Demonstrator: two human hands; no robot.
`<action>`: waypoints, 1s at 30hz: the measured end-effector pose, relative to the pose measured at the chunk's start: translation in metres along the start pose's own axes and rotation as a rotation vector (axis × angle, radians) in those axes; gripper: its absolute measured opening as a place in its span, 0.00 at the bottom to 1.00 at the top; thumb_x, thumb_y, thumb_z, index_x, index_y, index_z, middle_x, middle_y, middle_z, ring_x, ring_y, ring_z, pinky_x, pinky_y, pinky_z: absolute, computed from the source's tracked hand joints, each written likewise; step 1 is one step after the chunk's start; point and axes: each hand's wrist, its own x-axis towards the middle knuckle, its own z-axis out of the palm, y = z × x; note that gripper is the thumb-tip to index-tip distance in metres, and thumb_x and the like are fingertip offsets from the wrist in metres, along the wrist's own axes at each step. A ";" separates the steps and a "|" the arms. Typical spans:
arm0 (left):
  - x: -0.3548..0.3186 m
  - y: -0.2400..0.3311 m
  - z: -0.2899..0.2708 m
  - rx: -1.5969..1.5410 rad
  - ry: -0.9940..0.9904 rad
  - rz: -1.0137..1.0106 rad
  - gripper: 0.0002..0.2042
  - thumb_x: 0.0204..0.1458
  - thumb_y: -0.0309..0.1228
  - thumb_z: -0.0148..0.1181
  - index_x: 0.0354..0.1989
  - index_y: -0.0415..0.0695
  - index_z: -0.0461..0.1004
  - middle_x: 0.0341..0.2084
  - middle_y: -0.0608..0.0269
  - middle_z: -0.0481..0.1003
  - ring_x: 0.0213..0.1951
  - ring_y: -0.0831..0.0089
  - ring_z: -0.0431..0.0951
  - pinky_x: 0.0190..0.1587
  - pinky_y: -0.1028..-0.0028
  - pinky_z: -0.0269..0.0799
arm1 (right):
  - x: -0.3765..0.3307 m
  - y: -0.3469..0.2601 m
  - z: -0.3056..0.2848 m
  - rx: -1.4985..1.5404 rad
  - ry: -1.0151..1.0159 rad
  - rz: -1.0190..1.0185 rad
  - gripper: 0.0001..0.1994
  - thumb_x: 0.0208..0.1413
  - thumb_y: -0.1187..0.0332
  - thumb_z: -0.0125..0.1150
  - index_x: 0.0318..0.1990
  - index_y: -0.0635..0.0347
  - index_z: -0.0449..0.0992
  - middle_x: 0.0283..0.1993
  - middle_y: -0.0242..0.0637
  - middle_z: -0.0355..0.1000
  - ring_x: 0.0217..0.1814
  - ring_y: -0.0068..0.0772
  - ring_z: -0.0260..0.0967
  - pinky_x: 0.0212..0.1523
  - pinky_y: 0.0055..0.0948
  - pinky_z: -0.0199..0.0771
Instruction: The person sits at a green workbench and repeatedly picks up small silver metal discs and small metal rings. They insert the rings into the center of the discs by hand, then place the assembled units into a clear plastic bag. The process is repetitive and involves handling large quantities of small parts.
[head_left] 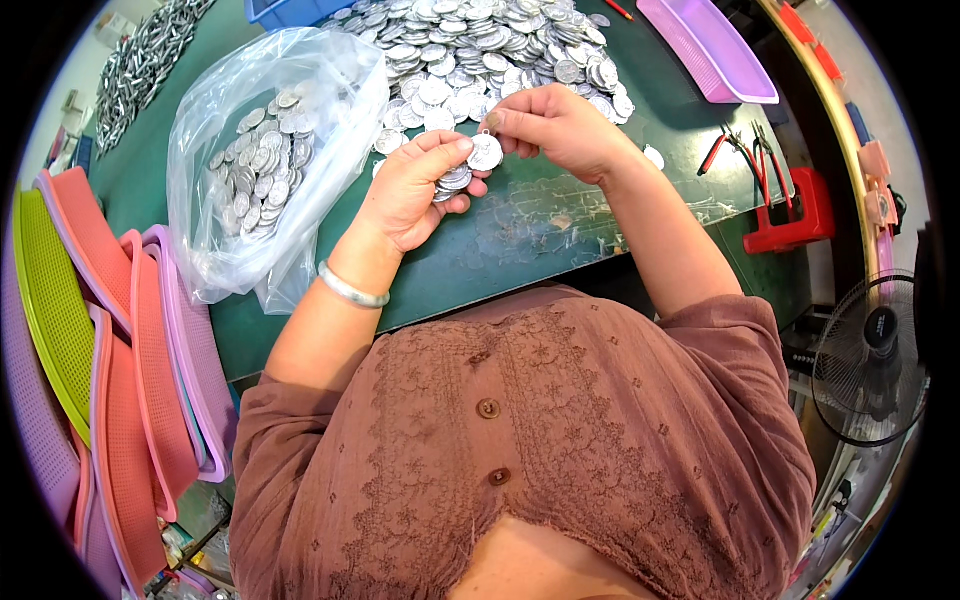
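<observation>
A round silver-coloured metal disc [486,153], its small wire-like loop [486,132] towards twelve, is being gripped with matching discs [454,181] by the left hand [412,190]; at the loop's three o'clock, the nearer right hand [562,125] is being held, its pinch indiscernible.

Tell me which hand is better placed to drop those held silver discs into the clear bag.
Probably the left hand: it holds several discs and is nearer the clear bag. The right hand is farther away, near the front disc.
</observation>
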 end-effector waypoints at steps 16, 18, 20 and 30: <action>0.000 0.006 -0.002 -0.173 0.152 0.037 0.10 0.50 0.32 0.51 0.35 0.38 0.68 0.29 0.54 0.73 0.27 0.70 0.74 0.22 0.80 0.70 | -0.004 0.023 0.002 -0.952 0.068 -0.349 0.12 0.40 0.65 0.60 0.34 0.57 0.74 0.32 0.38 0.66 0.39 0.40 0.65 0.38 0.33 0.67; 0.002 0.004 -0.004 -0.162 0.139 0.059 0.09 0.51 0.32 0.50 0.34 0.39 0.68 0.28 0.55 0.73 0.26 0.70 0.74 0.22 0.80 0.70 | -0.004 0.023 0.002 -0.973 0.065 -0.368 0.11 0.40 0.65 0.59 0.33 0.58 0.74 0.32 0.38 0.66 0.39 0.40 0.65 0.38 0.34 0.67; 0.002 0.003 -0.004 -0.160 0.114 0.076 0.08 0.52 0.32 0.50 0.33 0.40 0.67 0.27 0.56 0.72 0.26 0.71 0.73 0.21 0.80 0.68 | -0.003 0.025 0.001 -0.998 0.061 -0.390 0.10 0.41 0.66 0.58 0.32 0.58 0.74 0.32 0.38 0.66 0.39 0.40 0.65 0.38 0.34 0.67; 0.002 0.001 -0.006 -0.218 -0.126 0.168 0.06 0.54 0.35 0.48 0.32 0.47 0.66 0.30 0.58 0.68 0.27 0.75 0.68 0.22 0.83 0.62 | -0.007 0.024 0.001 -1.032 0.067 -0.482 0.07 0.44 0.71 0.56 0.32 0.62 0.73 0.29 0.38 0.65 0.36 0.42 0.63 0.36 0.35 0.65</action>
